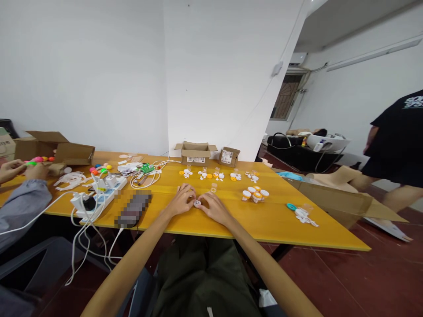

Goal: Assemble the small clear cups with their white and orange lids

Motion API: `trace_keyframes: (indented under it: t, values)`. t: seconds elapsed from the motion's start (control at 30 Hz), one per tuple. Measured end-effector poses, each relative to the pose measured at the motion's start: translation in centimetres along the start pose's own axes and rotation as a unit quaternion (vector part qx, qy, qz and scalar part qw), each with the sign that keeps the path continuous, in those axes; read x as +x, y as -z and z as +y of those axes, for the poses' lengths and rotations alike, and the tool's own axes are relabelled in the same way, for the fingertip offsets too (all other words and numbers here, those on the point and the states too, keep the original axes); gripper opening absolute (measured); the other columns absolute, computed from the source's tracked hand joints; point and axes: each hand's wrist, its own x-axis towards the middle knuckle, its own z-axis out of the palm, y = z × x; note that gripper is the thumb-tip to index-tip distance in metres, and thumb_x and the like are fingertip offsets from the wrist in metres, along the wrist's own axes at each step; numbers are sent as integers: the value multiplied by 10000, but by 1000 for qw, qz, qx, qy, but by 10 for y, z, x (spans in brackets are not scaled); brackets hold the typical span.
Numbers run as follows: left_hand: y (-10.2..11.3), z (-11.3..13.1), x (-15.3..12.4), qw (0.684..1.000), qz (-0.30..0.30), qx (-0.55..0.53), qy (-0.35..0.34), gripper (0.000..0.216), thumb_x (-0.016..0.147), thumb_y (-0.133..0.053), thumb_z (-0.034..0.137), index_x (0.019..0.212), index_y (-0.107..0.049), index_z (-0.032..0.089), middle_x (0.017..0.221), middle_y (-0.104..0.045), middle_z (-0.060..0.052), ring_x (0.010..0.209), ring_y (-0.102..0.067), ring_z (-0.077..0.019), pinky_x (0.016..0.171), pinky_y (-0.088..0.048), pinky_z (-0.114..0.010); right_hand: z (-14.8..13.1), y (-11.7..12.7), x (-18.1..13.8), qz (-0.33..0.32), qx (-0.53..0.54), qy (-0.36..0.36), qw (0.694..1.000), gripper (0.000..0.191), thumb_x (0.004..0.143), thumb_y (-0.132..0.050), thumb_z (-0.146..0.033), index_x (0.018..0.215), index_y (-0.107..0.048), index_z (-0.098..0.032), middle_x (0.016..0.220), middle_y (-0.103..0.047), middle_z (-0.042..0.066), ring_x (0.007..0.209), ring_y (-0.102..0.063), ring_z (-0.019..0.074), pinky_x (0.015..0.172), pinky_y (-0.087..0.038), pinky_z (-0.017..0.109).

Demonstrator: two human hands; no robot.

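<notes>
Near the table's front edge, my left hand (pixel 180 200) and my right hand (pixel 217 208) meet fingertip to fingertip. Both pinch a small round white plastic piece (pixel 197 204); its details are too small to tell. Just beyond my right hand, a small clear cup (pixel 213 188) is on the yellow table (pixel 185 226). To the right is a cluster of small cups with white and orange lids (pixel 255 193). Farther back lies a row of small piles of white and orange plastic parts (pixel 206 175), with clear cups among them.
At left are a power strip (pixel 105 197) with tangled white cables and a blurred dark device (pixel 134 209). A co-worker's hands (pixel 40 169) handle coloured balls there. Cardboard boxes (pixel 195 154) stand against the wall. Another parts pile (pixel 306 215) lies right. A person (pixel 396 136) stands beyond.
</notes>
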Motion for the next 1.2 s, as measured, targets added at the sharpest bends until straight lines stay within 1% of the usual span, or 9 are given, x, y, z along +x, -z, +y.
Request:
trace_keyframes:
  t: [0.2, 0.4, 0.6, 0.7, 0.8, 0.87, 1.0, 1.1, 1.2]
  values:
    - [-2, -1, -1, 1000, -4, 9, -7, 125, 886, -583, 210, 803, -675, 222, 1076, -629, -62, 1073, -483, -254, 968, -371, -430, 2, -1, 0, 2, -1, 13, 1000, 24, 908, -663, -268, 909, -666, -244, 915, -697, 44, 913, -631, 214, 865, -498, 352]
    - [-3, -2, -1, 1000, -1, 15, -13, 141, 895, -584, 230, 812, -698, 237, 1073, -633, -59, 1071, -487, -255, 972, -373, -428, 3, -1, 0, -4, -21, 10, 1000, 18, 898, -671, -249, 916, -671, -246, 922, -706, 46, 922, -631, 219, 880, -484, 360]
    - [-2, -1, -1, 1000, 4, 12, -7, 131, 885, -589, 201, 802, -685, 231, 1066, -644, -52, 1058, -501, -241, 964, -370, -412, 1, 0, 0, -5, -30, 9, 999, 33, 889, -669, -228, 920, -665, -238, 936, -727, 42, 943, -636, 221, 890, -471, 374]
    - [-1, -1, 1, 1000, 23, 5, 8, 132, 886, -575, 179, 817, -677, 227, 1034, -651, -47, 1044, -506, -232, 954, -372, -399, -2, 1, 0, 1, -35, 22, 999, 52, 888, -673, -229, 939, -669, -238, 1009, -732, 47, 971, -635, 221, 894, -465, 376]
    - [0, -2, 2, 998, 49, 1, 34, 142, 890, -556, 157, 841, -669, 227, 1009, -653, -43, 1034, -511, -228, 943, -377, -394, -3, 1, 0, 10, -44, 39, 998, 72, 918, -632, -226, 965, -684, -244, 1065, -724, 58, 983, -634, 218, 892, -461, 374]
    - [-1, -2, 2, 997, 57, 3, 47, 152, 886, -552, 142, 851, -669, 232, 1011, -653, -40, 1035, -513, -229, 936, -382, -391, -2, 0, 0, 12, -50, 48, 998, 119, 949, -583, -219, 969, -697, -249, 1064, -718, 64, 974, -633, 214, 882, -460, 372]
    - [-3, -4, 2, 997, 54, 13, 58, 182, 862, -562, 109, 859, -685, 244, 1034, -651, -38, 1053, -514, -233, 942, -387, -394, 0, -2, 0, 12, -58, 57, 997, 191, 976, -528, -195, 966, -710, -250, 1039, -709, 66, 950, -622, 210, 873, -456, 372]
    - [-3, -5, 2, 996, 59, 14, 65, 177, 859, -578, 118, 855, -697, 249, 1048, -651, -37, 1063, -515, -236, 954, -387, -399, 1, -3, 0, 10, -60, 55, 997, 188, 972, -531, -182, 949, -706, -244, 1032, -707, 67, 951, -620, 211, 875, -453, 370]
    - [-2, -7, 3, 992, 84, 7, 90, 202, 870, -556, 117, 858, -701, 256, 994, -658, -34, 1052, -519, -238, 945, -395, -398, 2, -2, -1, 10, -56, 51, 997, 170, 968, -538, -180, 933, -695, -238, 1017, -708, 64, 952, -621, 212, 884, -449, 370]
